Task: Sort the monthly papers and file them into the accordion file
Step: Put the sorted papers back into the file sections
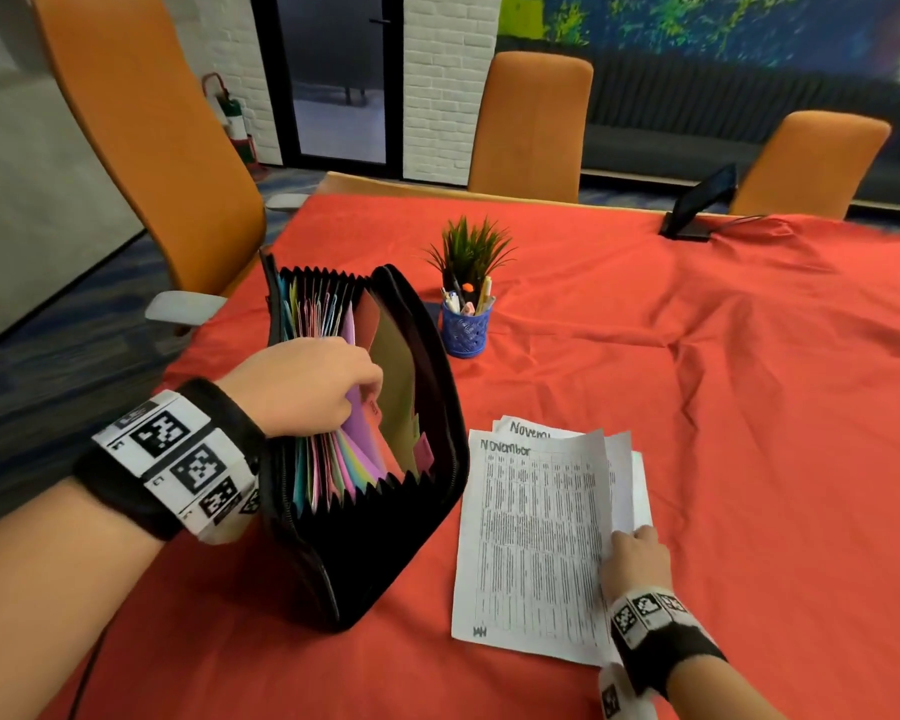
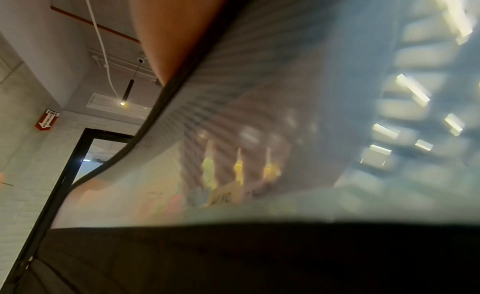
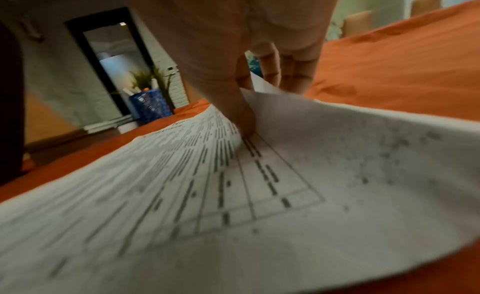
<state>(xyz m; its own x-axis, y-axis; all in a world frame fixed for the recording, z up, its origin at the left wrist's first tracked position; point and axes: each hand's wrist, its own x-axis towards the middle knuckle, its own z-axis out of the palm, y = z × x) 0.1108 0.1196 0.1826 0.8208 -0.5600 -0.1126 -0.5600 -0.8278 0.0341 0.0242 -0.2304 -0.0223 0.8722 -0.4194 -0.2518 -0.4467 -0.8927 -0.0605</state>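
Note:
A black accordion file (image 1: 417, 491) stands open on the red tablecloth, its coloured dividers fanned out. My left hand (image 1: 307, 387) reaches into it from the left, with the fingers curled over a purple divider (image 1: 357, 428) and holding the pockets apart. To the right lies a small pile of printed sheets headed "November" (image 1: 531, 543). My right hand (image 1: 635, 558) pinches the right edge of the top sheet (image 3: 285, 175), which curls up off the pile. In the left wrist view the fingers (image 2: 226, 161) show only blurred through a translucent divider.
A blue pen cup (image 1: 466, 327) and a small potted plant (image 1: 471, 252) stand just behind the file. A black tablet stand (image 1: 697, 205) sits at the far edge. Orange chairs (image 1: 141, 137) ring the table. Red cloth (image 1: 749, 407) stretches to the right of the papers.

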